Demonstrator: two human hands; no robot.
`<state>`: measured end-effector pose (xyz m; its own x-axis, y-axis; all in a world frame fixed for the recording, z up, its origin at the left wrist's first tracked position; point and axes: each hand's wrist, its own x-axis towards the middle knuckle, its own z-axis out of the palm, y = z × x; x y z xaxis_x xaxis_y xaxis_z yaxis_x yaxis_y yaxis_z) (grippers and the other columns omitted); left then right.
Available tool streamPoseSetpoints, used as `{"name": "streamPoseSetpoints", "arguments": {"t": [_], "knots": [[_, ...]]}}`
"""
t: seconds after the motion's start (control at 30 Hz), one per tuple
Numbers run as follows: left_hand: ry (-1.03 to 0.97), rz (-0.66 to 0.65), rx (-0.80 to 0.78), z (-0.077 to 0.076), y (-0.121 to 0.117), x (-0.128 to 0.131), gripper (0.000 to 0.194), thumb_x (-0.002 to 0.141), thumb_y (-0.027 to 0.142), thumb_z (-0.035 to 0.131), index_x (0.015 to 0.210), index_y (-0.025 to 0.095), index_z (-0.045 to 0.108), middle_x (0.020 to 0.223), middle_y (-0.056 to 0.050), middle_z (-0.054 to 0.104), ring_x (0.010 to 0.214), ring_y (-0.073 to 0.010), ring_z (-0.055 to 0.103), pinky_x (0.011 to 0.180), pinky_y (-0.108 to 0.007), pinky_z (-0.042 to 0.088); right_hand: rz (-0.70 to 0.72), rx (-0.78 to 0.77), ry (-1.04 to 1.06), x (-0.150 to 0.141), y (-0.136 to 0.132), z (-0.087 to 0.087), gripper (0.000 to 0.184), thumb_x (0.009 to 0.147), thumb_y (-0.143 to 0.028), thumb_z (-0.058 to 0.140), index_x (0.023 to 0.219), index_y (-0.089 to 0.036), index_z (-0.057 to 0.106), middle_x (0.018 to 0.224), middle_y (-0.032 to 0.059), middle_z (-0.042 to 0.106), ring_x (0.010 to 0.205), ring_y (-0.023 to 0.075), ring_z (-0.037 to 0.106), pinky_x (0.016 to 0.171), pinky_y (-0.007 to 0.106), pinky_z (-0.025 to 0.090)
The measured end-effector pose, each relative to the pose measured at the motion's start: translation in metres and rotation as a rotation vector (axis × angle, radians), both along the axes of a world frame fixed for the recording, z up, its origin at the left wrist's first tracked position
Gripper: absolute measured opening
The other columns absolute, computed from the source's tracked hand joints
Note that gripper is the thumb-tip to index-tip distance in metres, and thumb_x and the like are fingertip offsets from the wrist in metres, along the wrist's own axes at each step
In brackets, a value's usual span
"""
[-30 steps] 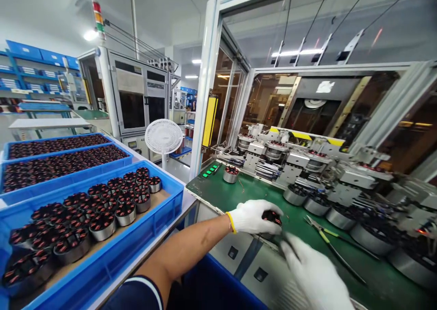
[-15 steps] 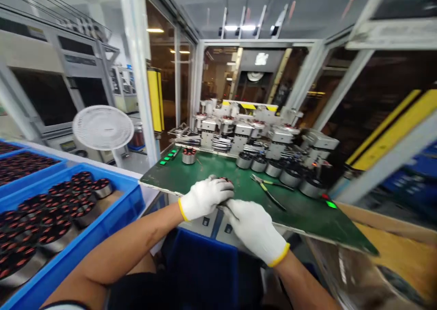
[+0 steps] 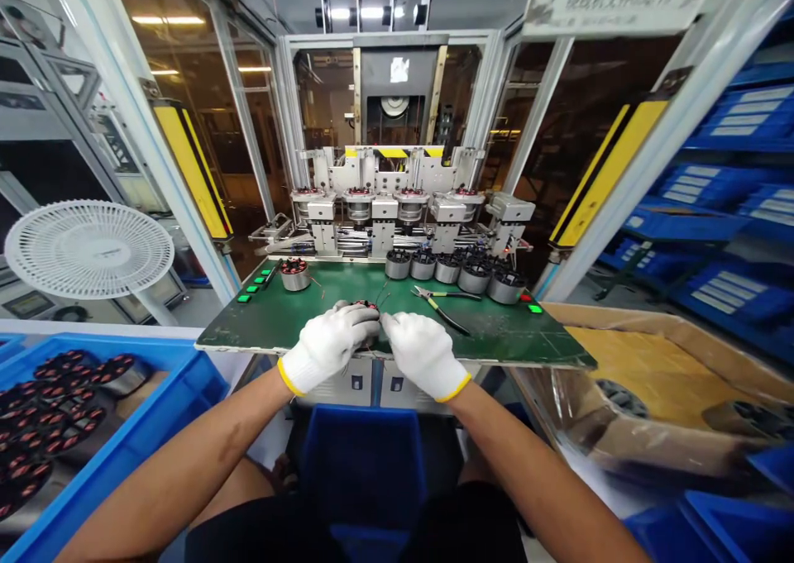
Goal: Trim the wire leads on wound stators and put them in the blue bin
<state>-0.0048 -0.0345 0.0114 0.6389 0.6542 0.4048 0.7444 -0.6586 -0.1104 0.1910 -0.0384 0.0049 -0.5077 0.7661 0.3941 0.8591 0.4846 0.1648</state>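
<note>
Both my hands wear white knit gloves with yellow cuffs. My left hand (image 3: 332,341) is curled over a wound stator (image 3: 365,306), a black ring with red copper coils, at the front of the green work table (image 3: 266,325). My right hand (image 3: 420,350) is closed against the same stator from the right, its fingertips meeting the left hand's. Thin wire strands stick out around the stator. What the right fingers pinch is hidden.
Cutting pliers (image 3: 442,307) lie right of my hands. One stator (image 3: 294,274) stands at the table's back left, a row of several (image 3: 456,270) at the back right before the winding machine (image 3: 397,203). Blue tray of stators (image 3: 59,406) left, cardboard box (image 3: 645,381) right, white fan (image 3: 90,250).
The camera has swung right, so the table is now centred. My right hand has come up beside the left, and both now close on the stator.
</note>
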Motion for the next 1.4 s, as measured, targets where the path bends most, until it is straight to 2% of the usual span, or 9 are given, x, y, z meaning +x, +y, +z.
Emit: {"name": "streamPoseSetpoints", "arguments": {"t": [0.27, 0.47, 0.63, 0.77, 0.9, 1.03, 1.13, 1.3, 1.4], "knots": [[0.246, -0.015, 0.125, 0.016, -0.023, 0.008, 0.031, 0.088, 0.017, 0.038, 0.106, 0.024, 0.063, 0.127, -0.004, 0.058, 0.102, -0.0264, 0.055, 0.077, -0.041, 0.045, 0.026, -0.032, 0.019, 0.004, 0.006, 0.001, 0.031, 0.094, -0.025, 0.03, 0.105, -0.019, 0.059, 0.088, 0.0093, 0.059, 0.081, 0.0218, 0.053, 0.063, 0.03, 0.029], [0.393, -0.049, -0.006, 0.019, -0.039, 0.012, 0.031, 0.087, 0.013, 0.039, 0.105, 0.022, 0.062, 0.1, -0.007, 0.067, 0.083, -0.0222, 0.06, 0.065, -0.033, 0.044, 0.004, -0.05, 0.062, -0.003, 0.009, -0.001, 0.031, 0.094, -0.028, 0.031, 0.104, -0.018, 0.058, 0.088, 0.0086, 0.06, 0.081, 0.0215, 0.056, 0.065, 0.03, 0.031], [0.181, -0.052, -0.029, 0.011, -0.038, 0.003, 0.037, 0.085, 0.017, 0.038, 0.113, 0.02, 0.06, 0.095, -0.009, 0.068, 0.086, -0.0245, 0.061, 0.072, -0.037, 0.049, -0.017, -0.052, 0.096, -0.008, 0.015, -0.002, 0.028, 0.092, -0.027, 0.033, 0.102, -0.019, 0.058, 0.087, 0.0084, 0.062, 0.08, 0.0217, 0.057, 0.066, 0.03, 0.033], [-0.273, 0.01, -0.169, 0.01, -0.035, -0.003, 0.033, 0.087, 0.02, 0.037, 0.104, 0.022, 0.065, 0.096, -0.004, 0.07, 0.088, -0.0181, 0.063, 0.079, -0.029, 0.049, -0.018, -0.077, 0.074, -0.006, 0.015, -0.005, 0.024, 0.09, -0.026, 0.035, 0.097, -0.02, 0.057, 0.086, 0.0077, 0.063, 0.077, 0.0219, 0.059, 0.066, 0.03, 0.035], [-0.56, 0.161, -0.376, 0.036, -0.019, 0.009, 0.028, 0.088, 0.029, 0.04, 0.099, 0.024, 0.065, 0.09, 0.002, 0.071, 0.08, -0.0139, 0.064, 0.07, -0.022, 0.049, -0.028, -0.098, 0.003, -0.009, 0.004, -0.011, 0.018, 0.086, -0.024, 0.039, 0.088, -0.018, 0.055, 0.08, 0.0084, 0.063, 0.073, 0.0244, 0.06, 0.063, 0.032, 0.038], [-0.39, 0.304, -0.406, 0.067, 0.009, 0.043, 0.024, 0.078, 0.03, 0.049, 0.087, 0.026, 0.071, 0.088, 0.001, 0.071, 0.084, -0.019, 0.064, 0.069, -0.026, 0.048, -0.058, -0.088, -0.021, -0.025, -0.013, -0.019, 0.015, 0.083, -0.021, 0.042, 0.086, -0.016, 0.055, 0.075, 0.0107, 0.062, 0.07, 0.0293, 0.062, 0.059, 0.036, 0.042], [-0.241, 0.358, -0.419, 0.075, 0.022, 0.062, 0.024, 0.073, 0.025, 0.051, 0.084, 0.026, 0.072, 0.089, -0.001, 0.071, 0.085, -0.0214, 0.064, 0.072, -0.029, 0.049, -0.106, -0.094, -0.027, -0.035, -0.021, -0.022, 0.018, 0.084, -0.017, 0.039, 0.09, -0.014, 0.056, 0.076, 0.0132, 0.062, 0.07, 0.0305, 0.062, 0.057, 0.039, 0.044], [-0.364, 0.232, -0.306, 0.063, 0.012, 0.034, 0.029, 0.082, 0.033, 0.05, 0.106, 0.029, 0.067, 0.098, 0.002, 0.071, 0.089, -0.0174, 0.064, 0.076, -0.025, 0.049, -0.12, -0.165, 0.025, -0.031, -0.027, -0.02, 0.016, 0.084, -0.02, 0.042, 0.093, -0.017, 0.054, 0.079, 0.01, 0.062, 0.073, 0.0273, 0.064, 0.058, 0.037, 0.047], [-0.294, 0.051, -0.162, 0.044, -0.001, 0.006, 0.023, 0.085, 0.029, 0.052, 0.1, 0.026, 0.068, 0.107, 0.0, 0.067, 0.096, -0.0162, 0.062, 0.085, -0.026, 0.048, -0.129, -0.18, 0.053, -0.027, -0.031, -0.02, 0.016, 0.083, -0.019, 0.042, 0.095, -0.019, 0.053, 0.079, 0.008, 0.063, 0.072, 0.0265, 0.064, 0.059, 0.036, 0.047]]}}
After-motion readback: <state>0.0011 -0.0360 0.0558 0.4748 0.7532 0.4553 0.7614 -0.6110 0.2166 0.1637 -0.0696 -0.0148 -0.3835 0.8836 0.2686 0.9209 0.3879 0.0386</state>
